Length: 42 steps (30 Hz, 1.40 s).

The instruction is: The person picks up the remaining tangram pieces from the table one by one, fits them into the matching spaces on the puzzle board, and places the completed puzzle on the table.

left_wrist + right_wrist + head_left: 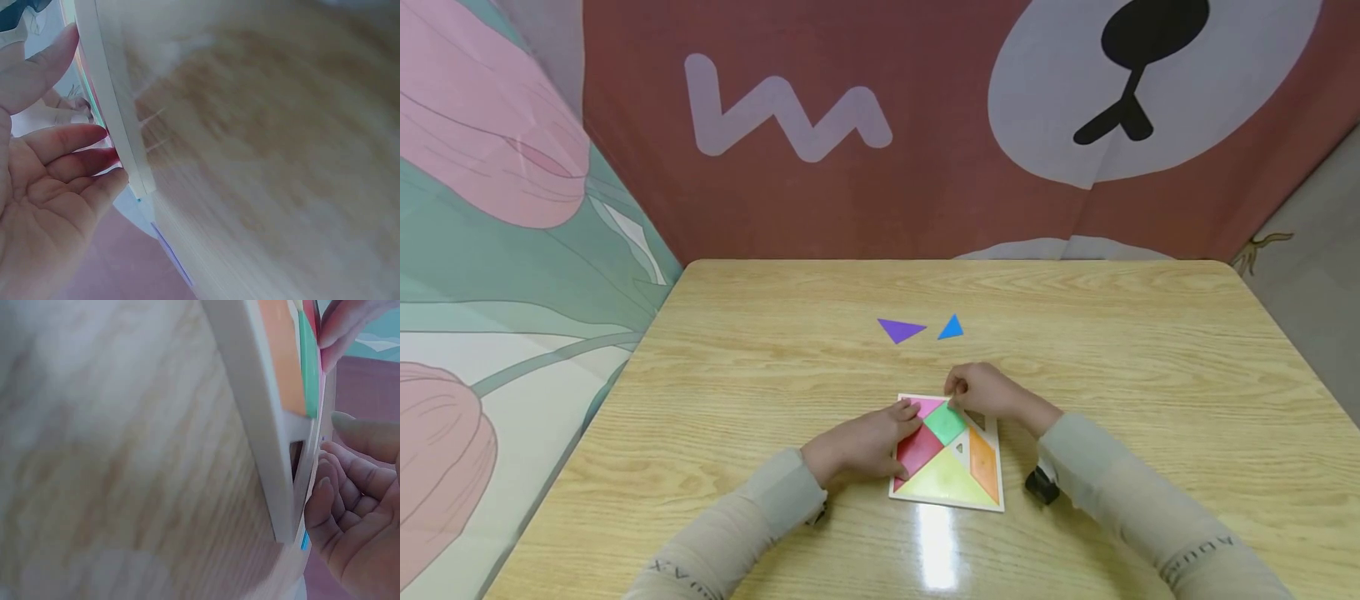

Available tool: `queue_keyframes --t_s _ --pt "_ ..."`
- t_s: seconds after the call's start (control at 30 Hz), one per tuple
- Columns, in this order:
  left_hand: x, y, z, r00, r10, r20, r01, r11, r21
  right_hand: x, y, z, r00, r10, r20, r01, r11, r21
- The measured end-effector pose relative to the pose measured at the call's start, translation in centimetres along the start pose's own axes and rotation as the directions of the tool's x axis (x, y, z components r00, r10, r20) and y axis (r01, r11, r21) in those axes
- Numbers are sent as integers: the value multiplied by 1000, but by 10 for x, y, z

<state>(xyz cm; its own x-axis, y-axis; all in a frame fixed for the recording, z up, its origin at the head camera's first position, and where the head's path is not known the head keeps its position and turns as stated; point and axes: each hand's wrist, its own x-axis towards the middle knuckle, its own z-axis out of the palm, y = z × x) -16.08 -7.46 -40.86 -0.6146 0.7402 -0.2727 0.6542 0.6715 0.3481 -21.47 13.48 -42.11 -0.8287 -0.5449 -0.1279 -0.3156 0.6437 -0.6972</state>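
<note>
A white tangram tray [946, 505] lies flat on the table, holding a pink triangle [934, 404], a green square [946, 425], a red triangle [919, 451], a yellow triangle [946, 482] and an orange parallelogram [982, 465]. Two bare recesses show, a small one by the middle and another at the top right, partly behind my right hand. My left hand [868, 442] rests along the tray's left side, fingers and thumb spread over its rim and pieces. At the far edge, beside the green square, is my right hand [985, 390], fingers loosely bent, thumb extended towards the square in the right wrist view.
Beyond the tray lie a purple triangle [900, 331] and a blue triangle [952, 327] on the wooden table [737, 358]. A printed cloth [925, 200] hangs behind the table's far edge. A dark wrist device [1042, 486] hangs below the right sleeve.
</note>
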Motion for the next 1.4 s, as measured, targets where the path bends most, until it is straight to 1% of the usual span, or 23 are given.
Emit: queue_keyframes --t_s 0.23,0.4,0.53,0.67,0.87,1.0,1.23,1.4 --pt "-1 0 -1 1000 7 -8 -7 1000 -7 5 9 -5 999 10 -42 -10 1000 -16" --pt "-1 -1 -1 1000 -2 2 2 1000 -6 9 12 -10 998 36 -56 -35 999 24" --pt "0 -1 -2 1000 -10 4 10 1000 -1 13 13 -14 997 46 -68 -44 998 38" --pt "0 0 -3 1000 -3 -3 3 1000 2 17 15 -16 996 27 -85 -27 1000 -2" --pt "0 0 -3 1000 -8 0 8 1000 0 20 15 -18 996 36 -81 -37 999 -13" --pt "0 0 -3 1000 -5 2 5 1000 4 23 18 -19 994 7 -111 -12 999 -46" --pt "0 -1 -3 1000 -5 1 5 1000 0 30 21 -21 989 8 -147 -22 995 -94" --pt "-1 0 -2 1000 6 -2 -6 1000 -6 32 23 -24 988 15 -152 -36 990 -138"
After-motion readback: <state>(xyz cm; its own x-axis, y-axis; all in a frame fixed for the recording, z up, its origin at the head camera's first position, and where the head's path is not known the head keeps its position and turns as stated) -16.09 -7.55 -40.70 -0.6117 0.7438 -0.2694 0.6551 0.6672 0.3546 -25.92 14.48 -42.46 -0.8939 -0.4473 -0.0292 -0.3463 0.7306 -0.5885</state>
